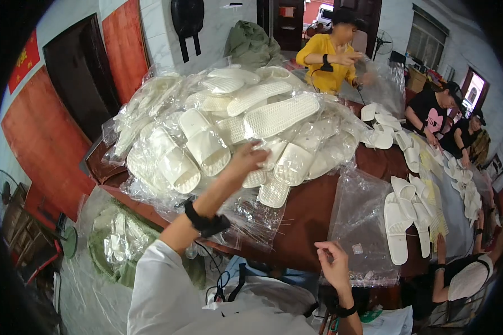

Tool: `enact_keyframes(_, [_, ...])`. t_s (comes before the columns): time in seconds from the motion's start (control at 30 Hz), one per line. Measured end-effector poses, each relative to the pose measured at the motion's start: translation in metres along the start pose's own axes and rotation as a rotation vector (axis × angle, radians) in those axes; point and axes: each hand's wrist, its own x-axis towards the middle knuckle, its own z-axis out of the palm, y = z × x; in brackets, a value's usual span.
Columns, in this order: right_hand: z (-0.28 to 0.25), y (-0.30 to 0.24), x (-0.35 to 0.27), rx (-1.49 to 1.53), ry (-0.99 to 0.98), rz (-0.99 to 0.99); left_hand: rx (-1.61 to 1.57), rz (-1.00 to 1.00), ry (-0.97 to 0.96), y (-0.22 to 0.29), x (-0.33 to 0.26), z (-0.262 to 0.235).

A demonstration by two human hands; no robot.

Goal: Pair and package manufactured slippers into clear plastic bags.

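Your left hand (pixel 246 159) is stretched way out into the big heap of white slippers (pixel 229 134), fingers curled onto one at the near edge of the pile, though I can't tell if you've really got it gripped or are just touching it. Your right hand (pixel 334 263) is back near you at the table (pixel 313 212) edge, fingers pinched together at the corner of the clear plastic bag (pixel 359 229) lying flat there.

Tip from me: keep that pinch on the bag's edge so the mouth stays easy to find. With the left, take a slipper off the outside of the pile rather than digging under, since half of them sit in loose plastic wrap and could slide. There's a pair of slippers (pixel 403 215) just beside the bag on the right. Other people work at the far end, well apart from your hands.
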Motion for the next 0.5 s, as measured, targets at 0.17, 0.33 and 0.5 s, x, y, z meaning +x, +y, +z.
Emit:
enact_keyframes(0.17, [0.008, -0.001, -0.008, -0.011, -0.005, -0.004, 0.071, -0.096, 0.502, 0.002, 0.099, -0.053])
enact_keyframes(0.33, [0.007, 0.005, -0.017, -0.033, 0.028, -0.023, -0.165, -0.212, 0.457, 0.002, 0.146, -0.077])
enact_keyframes(0.5, [0.003, 0.0, -0.021, 0.004, 0.036, 0.043, -0.389, -0.259, 0.432, 0.007, 0.162, -0.068])
